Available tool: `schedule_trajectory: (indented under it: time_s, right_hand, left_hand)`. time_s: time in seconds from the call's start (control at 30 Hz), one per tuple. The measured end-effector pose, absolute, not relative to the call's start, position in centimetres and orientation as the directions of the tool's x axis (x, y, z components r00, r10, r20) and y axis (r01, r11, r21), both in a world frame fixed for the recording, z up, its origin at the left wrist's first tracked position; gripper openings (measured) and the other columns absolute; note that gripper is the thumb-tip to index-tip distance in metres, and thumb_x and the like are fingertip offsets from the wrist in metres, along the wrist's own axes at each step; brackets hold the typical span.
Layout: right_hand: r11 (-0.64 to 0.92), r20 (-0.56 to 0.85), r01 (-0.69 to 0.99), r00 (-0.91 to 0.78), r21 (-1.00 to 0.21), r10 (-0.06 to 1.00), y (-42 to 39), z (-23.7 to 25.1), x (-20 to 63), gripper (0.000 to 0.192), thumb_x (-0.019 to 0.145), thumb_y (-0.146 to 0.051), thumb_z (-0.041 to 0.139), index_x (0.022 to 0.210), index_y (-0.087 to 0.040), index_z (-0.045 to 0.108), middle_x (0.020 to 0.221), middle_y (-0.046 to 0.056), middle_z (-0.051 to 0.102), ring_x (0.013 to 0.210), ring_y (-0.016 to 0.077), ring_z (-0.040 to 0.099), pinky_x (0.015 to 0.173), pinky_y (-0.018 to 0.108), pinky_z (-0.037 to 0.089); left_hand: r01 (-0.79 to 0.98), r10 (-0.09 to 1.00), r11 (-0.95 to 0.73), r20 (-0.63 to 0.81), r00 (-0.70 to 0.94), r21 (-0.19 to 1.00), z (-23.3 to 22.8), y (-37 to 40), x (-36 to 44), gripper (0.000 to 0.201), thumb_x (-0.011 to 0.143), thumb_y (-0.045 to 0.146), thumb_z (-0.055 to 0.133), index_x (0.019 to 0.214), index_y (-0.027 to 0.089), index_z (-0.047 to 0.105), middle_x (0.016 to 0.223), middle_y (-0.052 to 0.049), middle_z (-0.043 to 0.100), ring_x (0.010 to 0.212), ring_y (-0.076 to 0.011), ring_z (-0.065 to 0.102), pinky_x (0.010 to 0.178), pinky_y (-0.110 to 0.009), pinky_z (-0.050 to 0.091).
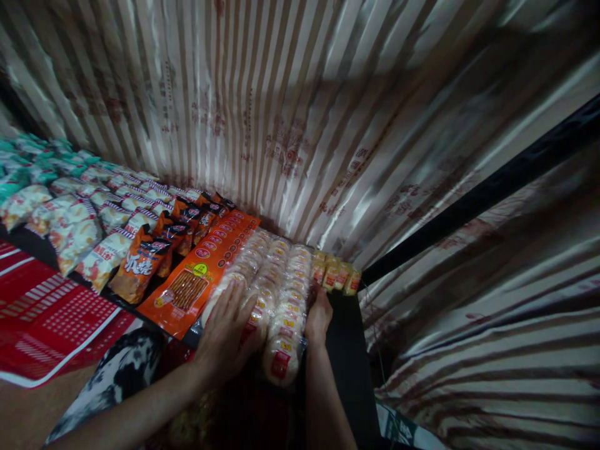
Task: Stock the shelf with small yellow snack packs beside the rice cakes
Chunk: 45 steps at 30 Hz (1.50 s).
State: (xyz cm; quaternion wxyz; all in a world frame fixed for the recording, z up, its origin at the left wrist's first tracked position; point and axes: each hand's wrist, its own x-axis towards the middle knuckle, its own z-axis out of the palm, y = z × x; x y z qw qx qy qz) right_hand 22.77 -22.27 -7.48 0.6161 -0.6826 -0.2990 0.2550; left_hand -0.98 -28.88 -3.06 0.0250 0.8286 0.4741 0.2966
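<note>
The left hand's fingers [234,303] lie spread and flat, palm down, on top of the near end of rows of clear-wrapped round cakes [276,281], pressing on them rather than gripping any one pack. The left hand [225,337] covers the two left rows at the front edge of the shelf. The right hand [319,319] sits against the right flank of the rightmost row, fingers curled loosely along the packs' side; whether it has closed around a pack cannot be told from here. The cakes run in about three close rows from the hands back toward a striped satin curtain [290,112]. To handle these rows well, I would judge that light, even pressure from both sides keeps the slippery wrappers from sliding out of line, since the nearest packs bulge over the shelf's front edge [197,337]. Touching the rows on the left lies a long orange snack packet [201,275], and beyond it dark orange bags [140,262], then pale striped bags [89,237], so there is no spare room that way. At the far right end stand small yellow packs [335,275]. The open room is a bare dark strip of shelf [344,337] to the right of the right hand, bounded by a black bar [469,200] and curtain folds.
</note>
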Motion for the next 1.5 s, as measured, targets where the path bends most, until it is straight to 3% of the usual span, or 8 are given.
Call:
schedule_trajectory:
  time_s: [0.13,0.3,0.47,0.67,0.97,1.33,1.5]
  right_hand:
    - [-0.132,-0.054,0.053,0.719,-0.99,0.693,-22.2,-6.7,22.3,0.059,0.083,-0.055,0.039,0.111,-0.012,0.068,0.113,0.012,0.07,0.106,0.0243,0.063,0.091,0.034,0.046]
    - [-0.154,-0.047,0.075,0.745,-0.985,0.665,-21.9,-6.5,21.7,0.065,0.085,-0.058,0.033,0.112,-0.009,0.067,0.113,0.015,0.069,0.106,0.0257,0.063,0.088,0.033,0.047]
    - [-0.116,-0.012,0.088,0.743,-0.989,0.669,-21.8,-7.4,21.8,0.063,0.086,-0.058,0.032,0.114,-0.013,0.067,0.11,0.011,0.071,0.1,0.023,0.065,0.082,0.031,0.048]
    - [-0.127,0.025,0.15,0.737,-0.98,0.675,-21.8,-7.7,22.0,0.064,0.089,-0.059,0.028,0.114,-0.015,0.067,0.109,0.011,0.072,0.1,0.0219,0.065,0.083,0.03,0.048]
    - [-0.194,-0.017,0.161,0.728,-0.968,0.685,-21.7,-7.7,22.1,0.063,0.089,-0.057,0.027,0.113,-0.017,0.069,0.113,0.011,0.07,0.108,0.0235,0.063,0.092,0.033,0.045]
    - [-0.172,-0.045,0.103,0.725,-0.98,0.688,-21.6,-7.7,22.1,0.062,0.088,-0.057,0.028,0.114,-0.016,0.067,0.115,0.011,0.069,0.108,0.0222,0.063,0.093,0.032,0.045]
    - [-0.097,-0.104,-0.051,0.71,-0.994,0.696,-21.5,-7.7,22.2,0.067,0.088,-0.058,0.029,0.117,-0.01,0.064,0.118,0.013,0.068,0.107,0.0233,0.064,0.09,0.032,0.048]
  left_hand:
    - [0.764,0.78,-0.584,0.448,0.437,0.272,-4.0,-28.3,-0.5,0.052,0.089,0.032,0.052,0.139,0.019,0.041,0.156,-0.013,0.022,0.143,-0.0352,0.017,0.11,-0.056,0.031]
    - [0.655,0.66,-0.727,0.476,0.581,0.208,-5.4,-30.9,0.4,0.067,0.087,0.039,0.055,0.145,0.016,0.031,0.155,-0.015,0.023,0.144,-0.0347,0.015,0.112,-0.055,0.026]
    - [0.535,0.568,-0.817,0.456,0.685,0.213,-7.0,-33.9,1.7,0.08,0.081,0.039,0.062,0.147,0.013,0.026,0.157,-0.016,0.018,0.144,-0.0376,0.011,0.112,-0.054,0.026]
    - [0.519,0.547,-0.835,0.393,0.739,0.185,-7.9,-33.8,3.1,0.064,0.086,0.02,0.053,0.146,0.019,0.031,0.154,-0.007,0.031,0.145,-0.0288,0.017,0.116,-0.053,0.021]
    - [0.503,0.518,-0.85,0.426,0.742,0.158,-7.4,-33.3,2.8,0.059,0.085,0.019,0.052,0.142,0.018,0.037,0.151,-0.007,0.037,0.144,-0.0281,0.019,0.115,-0.052,0.025]
    - [0.467,0.498,-0.864,0.45,0.741,0.186,-7.8,-32.9,2.8,0.06,0.087,0.022,0.052,0.145,0.017,0.034,0.152,-0.009,0.033,0.144,-0.0297,0.018,0.116,-0.054,0.022]
    - [0.475,0.489,-0.867,0.439,0.754,0.149,-7.8,-32.9,2.7,0.059,0.088,0.023,0.052,0.144,0.017,0.035,0.154,-0.01,0.03,0.144,-0.0303,0.018,0.116,-0.054,0.023]
